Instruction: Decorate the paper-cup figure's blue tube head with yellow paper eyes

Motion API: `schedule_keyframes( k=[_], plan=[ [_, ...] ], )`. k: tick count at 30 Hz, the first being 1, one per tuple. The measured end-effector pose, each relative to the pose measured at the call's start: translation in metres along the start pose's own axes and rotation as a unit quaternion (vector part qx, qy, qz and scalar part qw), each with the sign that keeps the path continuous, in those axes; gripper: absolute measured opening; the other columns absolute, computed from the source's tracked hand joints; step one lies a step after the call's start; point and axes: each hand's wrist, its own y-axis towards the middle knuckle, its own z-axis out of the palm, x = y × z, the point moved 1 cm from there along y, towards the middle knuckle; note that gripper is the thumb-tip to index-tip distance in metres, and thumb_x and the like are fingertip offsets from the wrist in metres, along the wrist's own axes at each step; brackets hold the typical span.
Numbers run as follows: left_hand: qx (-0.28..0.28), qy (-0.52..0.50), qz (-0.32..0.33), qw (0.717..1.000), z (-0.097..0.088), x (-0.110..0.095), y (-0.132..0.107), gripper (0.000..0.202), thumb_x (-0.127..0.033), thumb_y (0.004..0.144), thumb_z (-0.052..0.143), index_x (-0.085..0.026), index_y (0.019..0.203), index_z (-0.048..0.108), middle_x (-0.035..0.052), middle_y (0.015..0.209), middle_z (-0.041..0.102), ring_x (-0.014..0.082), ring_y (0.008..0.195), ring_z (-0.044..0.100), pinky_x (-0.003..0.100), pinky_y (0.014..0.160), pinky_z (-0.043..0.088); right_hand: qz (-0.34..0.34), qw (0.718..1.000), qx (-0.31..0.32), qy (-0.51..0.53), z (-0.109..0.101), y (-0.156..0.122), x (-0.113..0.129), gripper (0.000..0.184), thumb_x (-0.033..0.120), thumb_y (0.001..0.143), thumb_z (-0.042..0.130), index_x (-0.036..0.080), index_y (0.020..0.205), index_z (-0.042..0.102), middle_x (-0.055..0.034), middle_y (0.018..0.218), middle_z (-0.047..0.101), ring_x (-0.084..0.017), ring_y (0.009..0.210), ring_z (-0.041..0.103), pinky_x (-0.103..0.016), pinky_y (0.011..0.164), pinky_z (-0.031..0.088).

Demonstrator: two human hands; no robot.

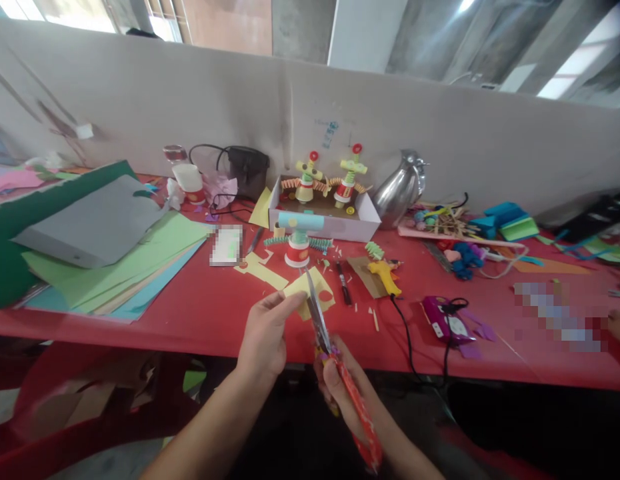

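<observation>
My left hand (270, 330) pinches a piece of yellow paper (320, 293) with a round hole cut in it. Scissors (319, 320) with red-wrapped handles are gripped in my right hand (343, 380); their blades lie across the paper, a little apart at the tips. Just beyond stands a paper-cup figure (296, 250) with a light blue roll for a head and folded green arms. Another cut yellow strip (263, 272) lies left of the paper, among small scraps.
A white box (330, 227) behind holds two similar figures. A steel jug (401, 187) leans beside it. To the right are a black marker (343, 283), a yellow glue gun (385, 277) with its cord and a purple box (446, 320). Coloured paper sheets (155, 263) are stacked left. Someone's hand (619, 327) shows far right.
</observation>
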Motion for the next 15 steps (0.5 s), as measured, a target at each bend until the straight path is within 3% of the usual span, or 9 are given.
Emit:
schedule_keyframes(
  k=[5,15],
  plan=[
    [0.005,-0.024,-0.005,1.0,-0.0014,0.0026,-0.0012,0.017,-0.02,0.059,0.088,-0.016,0.066,0.073,-0.0025,0.061,0.065,0.0072,0.056,0.054,0.022,0.069,0.049,0.03,0.999,0.002,0.028,0.0058,-0.0006,-0.0019,0.045,0.068,0.091,0.051,0.024,0.097,0.054,0.0029,0.07,0.045,-0.011,0.054,0.04,-0.023,0.046,0.034],
    [0.004,-0.034,-0.026,0.999,-0.0035,0.0024,-0.0007,0.018,-0.019,0.06,0.088,-0.016,0.062,0.07,-0.0034,0.057,0.063,0.0072,0.056,0.055,0.021,0.069,0.05,0.031,0.999,0.001,0.021,0.0038,-0.0005,-0.0033,0.046,0.068,0.09,0.052,0.023,0.094,0.053,0.0035,0.069,0.043,-0.009,0.051,0.035,-0.022,0.043,0.028]
  ],
)
